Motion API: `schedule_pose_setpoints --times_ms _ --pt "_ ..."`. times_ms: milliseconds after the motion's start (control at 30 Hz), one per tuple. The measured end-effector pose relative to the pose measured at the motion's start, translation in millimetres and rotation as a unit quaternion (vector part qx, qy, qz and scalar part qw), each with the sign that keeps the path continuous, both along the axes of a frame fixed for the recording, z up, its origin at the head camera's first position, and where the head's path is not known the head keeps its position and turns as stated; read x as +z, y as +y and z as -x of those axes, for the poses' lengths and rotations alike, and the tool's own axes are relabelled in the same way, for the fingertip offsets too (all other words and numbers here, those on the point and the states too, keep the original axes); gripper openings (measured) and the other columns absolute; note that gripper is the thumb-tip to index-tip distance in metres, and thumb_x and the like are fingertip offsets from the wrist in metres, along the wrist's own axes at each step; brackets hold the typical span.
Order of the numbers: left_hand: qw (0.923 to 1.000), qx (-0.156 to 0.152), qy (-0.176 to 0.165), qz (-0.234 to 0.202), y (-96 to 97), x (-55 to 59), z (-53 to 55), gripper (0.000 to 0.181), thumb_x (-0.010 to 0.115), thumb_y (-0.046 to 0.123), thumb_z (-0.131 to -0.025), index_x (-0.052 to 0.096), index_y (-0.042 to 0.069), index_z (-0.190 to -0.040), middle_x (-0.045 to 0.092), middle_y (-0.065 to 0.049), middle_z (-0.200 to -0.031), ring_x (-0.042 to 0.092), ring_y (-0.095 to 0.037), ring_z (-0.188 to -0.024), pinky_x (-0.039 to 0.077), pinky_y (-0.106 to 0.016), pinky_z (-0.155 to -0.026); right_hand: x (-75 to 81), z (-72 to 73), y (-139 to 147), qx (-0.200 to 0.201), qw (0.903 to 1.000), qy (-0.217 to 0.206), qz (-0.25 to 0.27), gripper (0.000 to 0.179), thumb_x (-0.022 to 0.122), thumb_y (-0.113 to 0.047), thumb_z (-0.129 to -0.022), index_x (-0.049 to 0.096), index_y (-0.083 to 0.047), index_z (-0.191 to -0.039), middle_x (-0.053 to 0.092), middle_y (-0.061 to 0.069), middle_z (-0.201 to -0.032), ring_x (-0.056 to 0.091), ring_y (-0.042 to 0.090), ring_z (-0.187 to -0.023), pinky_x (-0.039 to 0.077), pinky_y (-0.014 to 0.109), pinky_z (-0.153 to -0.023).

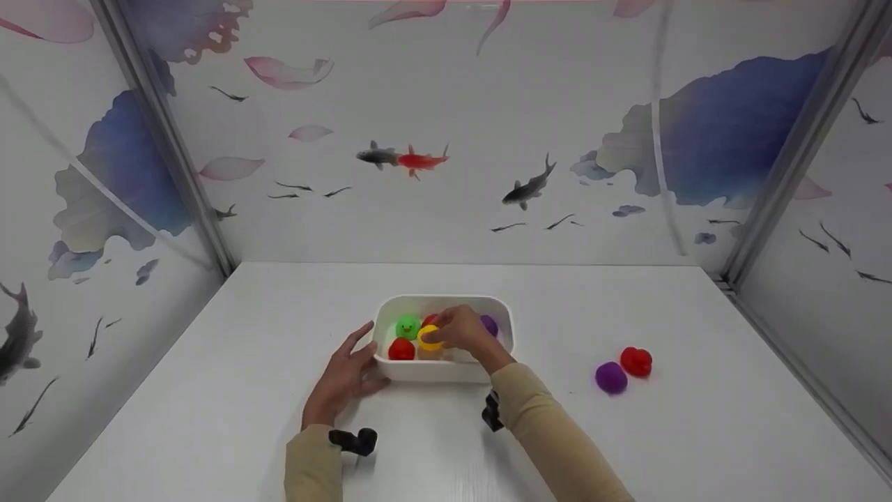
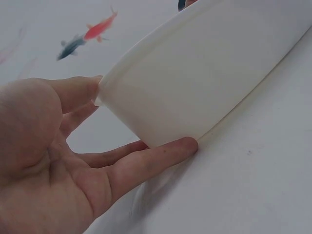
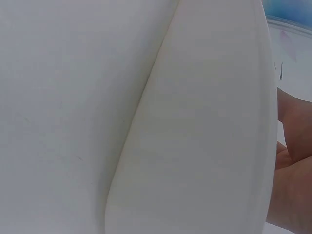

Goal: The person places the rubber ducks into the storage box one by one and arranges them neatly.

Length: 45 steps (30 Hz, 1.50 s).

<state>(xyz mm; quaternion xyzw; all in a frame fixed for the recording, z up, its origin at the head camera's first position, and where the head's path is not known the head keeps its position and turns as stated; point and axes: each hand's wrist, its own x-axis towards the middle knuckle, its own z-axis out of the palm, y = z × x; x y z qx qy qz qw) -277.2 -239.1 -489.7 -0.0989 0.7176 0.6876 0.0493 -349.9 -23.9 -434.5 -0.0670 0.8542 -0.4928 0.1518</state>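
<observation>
A white rectangular tub [image 1: 439,371] stands on the table with small round toys in it. My right hand [image 1: 463,329] reaches inside and pinches a round yellow toy [image 1: 430,339]. Beside that lie a green toy duck [image 1: 408,327] with a beak and eyes, a red toy [image 1: 401,349] and a purple one [image 1: 490,325]. Another red toy [image 1: 429,320] is partly hidden behind the fingers. My left hand [image 1: 346,371] touches the tub's left front corner with extended fingers, at the rim and low on the wall. In the right wrist view the tub wall [image 3: 195,126] hides the right fingertips.
To the right of the tub, a purple toy [image 1: 611,378] and a red toy [image 1: 636,362] lie close together on the white table [image 1: 697,432]. White panels [image 1: 446,230] painted with fish enclose the back and sides. Each wrist carries a black camera mount [image 1: 355,440].
</observation>
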Motion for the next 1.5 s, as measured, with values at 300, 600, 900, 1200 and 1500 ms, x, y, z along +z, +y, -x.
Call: schedule_pose_setpoints --times_ms 300,600,900,1200,1500 --pt "0.9998 -0.010 0.005 -0.014 3.4 1.8 -0.2 0.055 0.050 0.033 -0.106 0.029 0.034 -0.157 0.036 -0.018 -0.161 0.046 -0.040 -0.142 0.057 -0.046 -0.097 -1.5 -3.0 0 0.013 0.9993 0.011 -0.032 0.028 0.083 -0.016 -0.082 0.071 -0.004 -0.105 0.071 0.012 -0.111 0.066 0.022 -0.089 0.062 0.034 -0.086" --pt "0.9999 -0.006 0.009 -0.007 8.1 -0.9 3.0 0.054 0.051 0.030 -0.106 0.032 0.035 -0.156 0.037 -0.019 -0.160 0.045 -0.042 -0.142 0.059 -0.047 -0.094 -4.7 -1.5 1 0.020 0.9984 0.010 -0.051 0.028 0.084 -0.013 -0.080 0.073 -0.001 -0.102 0.071 0.010 -0.102 0.057 0.017 -0.075 0.059 0.025 -0.071" --pt "0.9999 -0.011 0.005 -0.005 10.0 -1.6 0.6 0.055 0.049 0.032 -0.106 0.030 0.034 -0.157 0.035 -0.019 -0.161 0.047 -0.041 -0.141 0.059 -0.045 -0.094 -6.9 -2.1 6 0.019 0.9984 -0.002 -0.054 0.029 0.083 -0.016 -0.082 0.074 -0.004 -0.107 0.072 0.010 -0.108 0.062 0.020 -0.086 0.061 0.030 -0.083" --pt "1.0000 -0.003 0.001 -0.009 1.9 -2.8 1.0 0.055 0.050 0.032 -0.105 0.031 0.036 -0.156 0.036 -0.018 -0.161 0.049 -0.040 -0.139 0.059 -0.044 -0.093 5.6 -9.2 31 0.049 0.9980 0.038 -0.009 0.031 0.079 -0.020 -0.087 0.072 -0.005 -0.112 0.072 0.008 -0.111 0.070 0.025 -0.095 0.062 0.033 -0.088" --pt "1.0000 -0.003 0.008 0.000 -0.1 0.3 -1.2 0.054 0.049 0.031 -0.106 0.031 0.034 -0.157 0.042 -0.019 -0.157 0.052 -0.037 -0.136 0.059 -0.045 -0.095 19.9 -32.2 72 0.076 0.9926 0.093 0.019 0.026 0.079 -0.019 -0.087 0.074 -0.009 -0.111 0.072 0.007 -0.109 0.066 0.017 -0.092 0.061 0.031 -0.087"
